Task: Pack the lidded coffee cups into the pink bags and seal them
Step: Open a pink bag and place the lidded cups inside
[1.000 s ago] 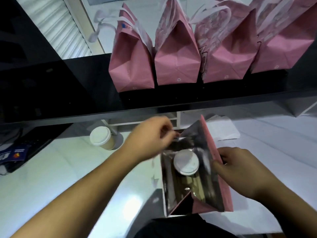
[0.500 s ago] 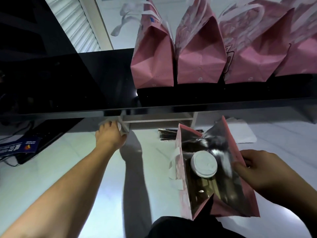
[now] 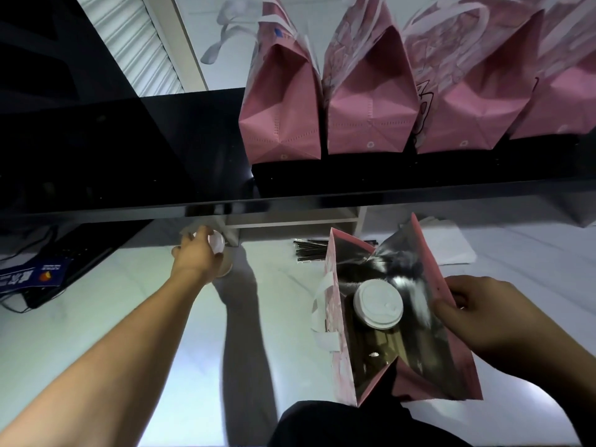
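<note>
left hand grips a lidded cup on the white table. right hand pinches the open pink bag's rim

Wide open stretch of table between the two arms, easy path there. The black shelf hangs low right over the far cup, and the open bag already has one cup inside, with room left nearer the person.

Two bare forearms, no sleeves, watch or rings seen; left hand and right hand ungloved. Dark garment seen at the lower edge, colour black.
</note>
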Motion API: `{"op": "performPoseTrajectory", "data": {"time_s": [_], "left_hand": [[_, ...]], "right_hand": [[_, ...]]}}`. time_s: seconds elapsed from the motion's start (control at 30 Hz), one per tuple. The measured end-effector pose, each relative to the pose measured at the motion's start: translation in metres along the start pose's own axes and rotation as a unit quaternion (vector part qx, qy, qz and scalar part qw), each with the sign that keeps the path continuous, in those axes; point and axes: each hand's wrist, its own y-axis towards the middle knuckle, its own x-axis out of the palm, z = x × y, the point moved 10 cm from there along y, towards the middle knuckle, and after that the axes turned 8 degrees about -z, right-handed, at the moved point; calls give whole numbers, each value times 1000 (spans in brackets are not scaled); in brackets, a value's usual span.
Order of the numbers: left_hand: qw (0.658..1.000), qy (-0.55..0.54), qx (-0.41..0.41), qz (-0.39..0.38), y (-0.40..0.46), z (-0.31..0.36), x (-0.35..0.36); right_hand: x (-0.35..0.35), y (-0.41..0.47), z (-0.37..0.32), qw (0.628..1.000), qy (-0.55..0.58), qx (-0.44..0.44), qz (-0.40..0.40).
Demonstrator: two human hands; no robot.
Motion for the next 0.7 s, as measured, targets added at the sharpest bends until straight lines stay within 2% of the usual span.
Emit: {"op": "performPoseTrajectory", "data": {"time_s": [0.1, 0.17, 0.33, 0.5, 0.57, 0.7], "left_hand": [[1000, -14, -5, -1, -20, 1, 0], [1000, -5, 30, 0, -44, 13, -4], [984, -32, 172, 32, -139, 69, -25], [934, -69, 327, 128, -243, 143, -92], [912, -43, 394, 107, -277, 180, -101], [877, 21, 479, -41, -303, 236, -61]], "right_hand": [[0, -1, -1, 1000, 6, -4, -9], [0, -2, -1, 1000, 14, -14, -14], [2, -3, 1, 998, 27, -47, -12], [2, -7, 4, 997, 45, -70, -9], [2, -8, 5, 996, 50, -74, -6], [-3, -12, 8, 995, 51, -80, 7]]}}
